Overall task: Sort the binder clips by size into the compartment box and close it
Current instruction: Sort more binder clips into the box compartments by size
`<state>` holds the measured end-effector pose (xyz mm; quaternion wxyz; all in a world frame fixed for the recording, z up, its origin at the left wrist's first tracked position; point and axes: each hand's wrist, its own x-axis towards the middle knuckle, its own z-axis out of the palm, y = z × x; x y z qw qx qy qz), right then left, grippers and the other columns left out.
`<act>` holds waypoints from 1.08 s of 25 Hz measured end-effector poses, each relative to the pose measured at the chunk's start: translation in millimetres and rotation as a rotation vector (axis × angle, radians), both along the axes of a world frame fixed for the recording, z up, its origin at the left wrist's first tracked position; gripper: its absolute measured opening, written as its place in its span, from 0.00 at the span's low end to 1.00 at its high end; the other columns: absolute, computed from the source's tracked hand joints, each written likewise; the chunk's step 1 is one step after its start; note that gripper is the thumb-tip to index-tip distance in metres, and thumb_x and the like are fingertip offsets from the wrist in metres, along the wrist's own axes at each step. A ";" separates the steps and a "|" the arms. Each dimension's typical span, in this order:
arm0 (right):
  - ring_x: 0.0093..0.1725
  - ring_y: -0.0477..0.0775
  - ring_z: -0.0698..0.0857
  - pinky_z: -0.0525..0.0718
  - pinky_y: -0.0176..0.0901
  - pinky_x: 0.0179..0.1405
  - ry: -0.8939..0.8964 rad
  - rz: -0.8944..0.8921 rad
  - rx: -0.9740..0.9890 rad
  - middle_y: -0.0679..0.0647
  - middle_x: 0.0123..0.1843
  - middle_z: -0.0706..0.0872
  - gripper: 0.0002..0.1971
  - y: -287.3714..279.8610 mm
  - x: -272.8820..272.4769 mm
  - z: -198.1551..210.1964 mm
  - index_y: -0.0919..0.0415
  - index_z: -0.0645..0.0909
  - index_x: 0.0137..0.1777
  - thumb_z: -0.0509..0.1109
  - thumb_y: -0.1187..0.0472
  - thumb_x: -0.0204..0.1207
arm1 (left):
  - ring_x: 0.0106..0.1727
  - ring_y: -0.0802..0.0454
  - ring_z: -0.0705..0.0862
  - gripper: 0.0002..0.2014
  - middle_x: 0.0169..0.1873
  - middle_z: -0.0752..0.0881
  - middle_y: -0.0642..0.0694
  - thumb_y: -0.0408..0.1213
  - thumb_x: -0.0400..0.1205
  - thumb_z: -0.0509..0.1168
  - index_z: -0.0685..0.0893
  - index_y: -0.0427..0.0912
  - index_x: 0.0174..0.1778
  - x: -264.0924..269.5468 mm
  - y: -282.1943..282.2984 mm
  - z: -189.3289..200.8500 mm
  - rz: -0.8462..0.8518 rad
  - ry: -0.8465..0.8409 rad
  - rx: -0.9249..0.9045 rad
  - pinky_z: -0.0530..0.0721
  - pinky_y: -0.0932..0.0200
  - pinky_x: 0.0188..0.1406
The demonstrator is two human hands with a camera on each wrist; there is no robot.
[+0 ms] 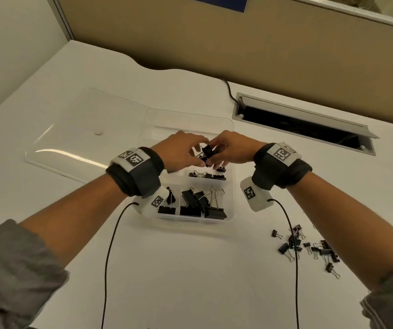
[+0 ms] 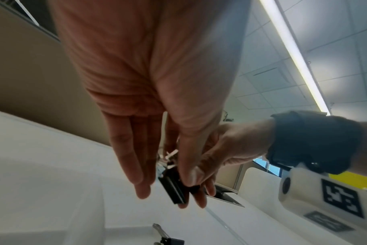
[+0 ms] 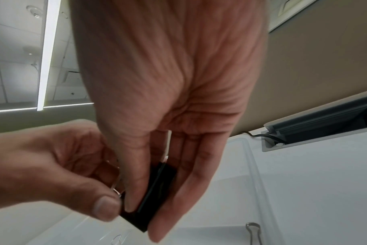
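Observation:
Both hands meet over the middle of the clear compartment box [image 1: 233, 191]. A black binder clip [image 1: 207, 153] hangs between them. My right hand [image 1: 214, 160] pinches its black body [image 3: 155, 195] between thumb and fingers. My left hand [image 1: 199, 150] grips the same clip [image 2: 174, 190] at its wire-handle side, thumb against the body. The near compartment holds several large clips [image 1: 200, 205]. A smaller compartment behind it holds medium clips [image 1: 207, 175]. Loose small and medium clips [image 1: 309, 248] lie in a pile on the desk at the right.
The box's clear lid [image 1: 83, 134] lies open flat to the left. A recessed cable hatch [image 1: 304, 124] sits at the back right, with a black cable [image 1: 229, 91] running into it. A tan partition wall [image 1: 214, 43] bounds the desk's far edge. Wrist-camera cords trail toward me.

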<state>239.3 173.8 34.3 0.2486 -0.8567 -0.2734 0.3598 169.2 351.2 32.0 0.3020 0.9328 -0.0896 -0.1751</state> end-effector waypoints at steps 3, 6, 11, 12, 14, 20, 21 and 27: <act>0.43 0.53 0.93 0.90 0.39 0.49 0.050 -0.063 0.028 0.58 0.52 0.91 0.18 -4.5 -1.4 1.4 0.62 0.82 0.65 0.76 0.63 0.75 | 0.47 0.51 0.88 0.18 0.47 0.90 0.47 0.39 0.75 0.75 0.85 0.45 0.60 12.9 -7.6 -4.5 0.003 -0.021 -0.032 0.86 0.51 0.53; 0.44 0.57 0.93 0.90 0.46 0.51 0.101 -0.110 0.044 0.61 0.52 0.91 0.22 -9.5 -3.4 1.4 0.61 0.79 0.67 0.78 0.65 0.73 | 0.37 0.56 0.90 0.15 0.38 0.91 0.46 0.32 0.76 0.74 0.85 0.40 0.60 19.2 -7.4 -4.0 0.050 0.062 -0.151 0.86 0.66 0.41; 0.41 0.52 0.92 0.90 0.41 0.48 0.094 -0.191 0.073 0.60 0.48 0.91 0.18 -18.6 -2.7 -8.0 0.59 0.77 0.63 0.76 0.66 0.75 | 0.41 0.49 0.92 0.16 0.44 0.92 0.40 0.30 0.77 0.74 0.85 0.37 0.61 23.2 -2.2 -9.5 0.110 0.107 -0.169 0.88 0.60 0.49; 0.40 0.50 0.92 0.90 0.39 0.48 0.082 -0.200 0.069 0.59 0.48 0.90 0.15 -21.0 -2.0 -9.8 0.60 0.79 0.62 0.74 0.66 0.77 | 0.43 0.48 0.92 0.16 0.45 0.92 0.40 0.30 0.77 0.73 0.85 0.38 0.61 23.4 -1.1 -10.9 0.112 0.117 -0.162 0.87 0.60 0.49; 0.42 0.48 0.91 0.89 0.36 0.47 0.070 -0.204 0.059 0.58 0.49 0.89 0.11 -25.4 -1.0 -11.9 0.63 0.82 0.61 0.69 0.66 0.80 | 0.45 0.47 0.91 0.17 0.46 0.91 0.40 0.31 0.77 0.73 0.83 0.40 0.63 23.2 -0.4 -11.6 0.090 0.126 -0.139 0.86 0.59 0.51; 0.57 0.56 0.86 0.84 0.45 0.55 -0.042 -0.162 0.033 0.59 0.58 0.88 0.13 -34.2 2.4 -16.2 0.63 0.83 0.63 0.70 0.62 0.80 | 0.48 0.48 0.81 0.22 0.51 0.85 0.46 0.39 0.77 0.72 0.78 0.46 0.67 23.8 -13.6 -9.1 -0.098 -0.022 0.191 0.80 0.55 0.49; 0.57 0.56 0.86 0.84 0.45 0.55 -0.050 -0.180 0.049 0.60 0.59 0.88 0.12 -36.0 3.2 -17.0 0.63 0.84 0.62 0.70 0.62 0.80 | 0.48 0.48 0.80 0.23 0.51 0.84 0.45 0.39 0.78 0.70 0.76 0.47 0.70 24.0 -14.8 -9.5 -0.127 -0.059 0.276 0.81 0.54 0.49; 0.50 0.54 0.88 0.88 0.37 0.45 0.123 -0.322 0.193 0.60 0.52 0.89 0.20 -46.9 2.9 -14.6 0.63 0.75 0.72 0.69 0.69 0.80 | 0.52 0.49 0.81 0.24 0.57 0.85 0.45 0.36 0.81 0.67 0.74 0.49 0.74 28.5 -10.3 -3.6 -0.143 0.005 0.221 0.78 0.58 0.53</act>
